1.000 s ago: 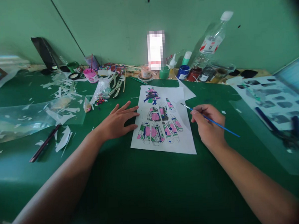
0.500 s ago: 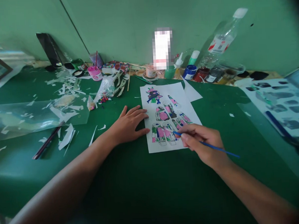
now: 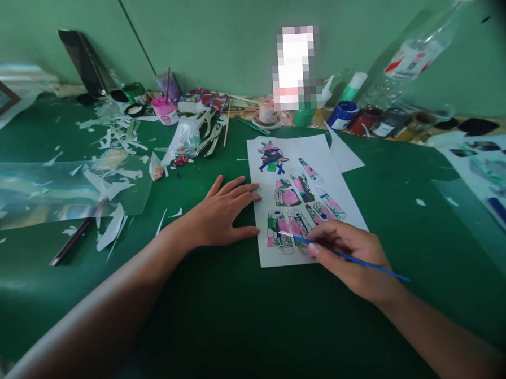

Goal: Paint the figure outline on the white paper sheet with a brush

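Observation:
A white sheet [image 3: 342, 202] with printed shapes painted pink, green and blue lies on the green table [image 3: 226, 321]. My left hand [image 3: 222, 211] lies flat, fingers spread, on the table with its fingertips at the sheet's left edge. My right hand [image 3: 354, 258] pinches a thin blue paintbrush [image 3: 362, 260], and the brush tip touches a painted shape near the sheet's lower left. The lower right part of the sheet is hidden under this hand.
Paint pots [image 3: 342, 115], a pink jar [image 3: 165, 110], a tilted plastic bottle [image 3: 415, 51] and tools line the back wall. Paper scraps and a clear plastic sheet [image 3: 45, 192] cover the left. A dark stick [image 3: 75, 239] lies there. Another printed sheet [image 3: 485, 166] lies at right.
My right hand has come down from beside the sheet onto it, bringing the brush tip to the lower shapes. The left hand has stayed flat at the sheet's edge.

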Demonstrator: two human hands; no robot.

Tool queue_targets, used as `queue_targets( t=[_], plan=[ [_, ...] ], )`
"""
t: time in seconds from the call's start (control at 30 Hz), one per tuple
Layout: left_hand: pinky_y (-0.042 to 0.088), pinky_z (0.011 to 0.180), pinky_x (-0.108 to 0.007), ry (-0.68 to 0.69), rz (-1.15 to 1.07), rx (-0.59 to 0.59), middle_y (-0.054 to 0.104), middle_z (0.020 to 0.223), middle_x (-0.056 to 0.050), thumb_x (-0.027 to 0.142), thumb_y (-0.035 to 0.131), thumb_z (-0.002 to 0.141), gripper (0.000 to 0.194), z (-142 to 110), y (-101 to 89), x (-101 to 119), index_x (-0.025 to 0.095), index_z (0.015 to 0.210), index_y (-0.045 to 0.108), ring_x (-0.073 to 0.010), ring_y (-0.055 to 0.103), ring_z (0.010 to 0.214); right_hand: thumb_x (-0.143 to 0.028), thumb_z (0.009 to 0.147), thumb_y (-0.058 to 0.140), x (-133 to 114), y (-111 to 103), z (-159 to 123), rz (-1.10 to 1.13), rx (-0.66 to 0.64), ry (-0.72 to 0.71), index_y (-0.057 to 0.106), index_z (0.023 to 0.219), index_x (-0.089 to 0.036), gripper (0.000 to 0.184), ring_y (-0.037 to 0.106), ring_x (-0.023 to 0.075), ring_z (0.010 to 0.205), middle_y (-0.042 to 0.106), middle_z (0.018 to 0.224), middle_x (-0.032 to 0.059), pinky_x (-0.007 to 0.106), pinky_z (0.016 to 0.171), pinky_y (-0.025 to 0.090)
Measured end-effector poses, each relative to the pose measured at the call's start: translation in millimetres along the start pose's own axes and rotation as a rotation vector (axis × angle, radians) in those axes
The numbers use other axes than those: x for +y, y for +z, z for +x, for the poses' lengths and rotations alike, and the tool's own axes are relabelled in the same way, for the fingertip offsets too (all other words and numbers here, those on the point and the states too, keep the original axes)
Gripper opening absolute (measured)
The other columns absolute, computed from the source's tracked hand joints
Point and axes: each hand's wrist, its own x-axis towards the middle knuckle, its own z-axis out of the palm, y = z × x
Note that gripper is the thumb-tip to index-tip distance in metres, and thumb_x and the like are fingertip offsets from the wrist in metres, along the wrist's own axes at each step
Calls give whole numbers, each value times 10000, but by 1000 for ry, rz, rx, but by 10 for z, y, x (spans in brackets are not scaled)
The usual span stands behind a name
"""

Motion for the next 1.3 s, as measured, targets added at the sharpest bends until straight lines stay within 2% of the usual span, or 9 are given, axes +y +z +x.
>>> queue_targets(
  t=[0.1,0.37,0.67,0.87,1.1,1.3],
  plan=[
    [-8,1210,-616,6,-8,-1,308,1609,-57,652,540,888,678,6,-1,-18,259,1432,441,-325,160,1509,-219,830,689,5,-12,11,-11,-6,-8,705,852,-205,31,697,169,675,725,806,50,233,539,579],
    [-17,1213,-599,2,-15,-5,306,1610,-46,630,567,881,666,14,12,-32,268,1427,447,-327,152,1510,-205,817,705,35,4,30,-116,8,-61,706,825,-228,24,703,188,734,730,827,46,275,621,598],
    [-9,1210,-609,5,-9,-6,310,1609,-46,632,560,882,676,13,11,-34,256,1431,443,-329,155,1509,-209,844,687,46,-17,17,-141,-62,-102,684,816,-234,38,693,174,752,722,849,33,257,631,577],
    [-12,1210,-607,4,-26,6,318,1604,-56,622,579,872,662,13,7,-23,259,1415,472,-344,177,1502,-241,843,688,34,-5,39,-172,-37,-57,693,820,-231,26,696,182,731,733,832,36,286,654,580],
    [-13,1211,-605,-4,-5,-11,301,1612,-47,632,555,887,662,11,0,-16,260,1425,455,-322,156,1510,-215,830,689,50,-14,33,-161,-51,-118,677,783,-238,55,694,176,747,724,821,19,295,705,575],
    [-17,1212,-599,1,-5,-7,303,1612,-42,639,555,884,660,11,9,-24,268,1420,453,-318,151,1512,-208,836,688,46,-11,36,-168,-32,-80,689,822,-239,34,700,175,773,728,844,19,288,708,576]
  ],
)
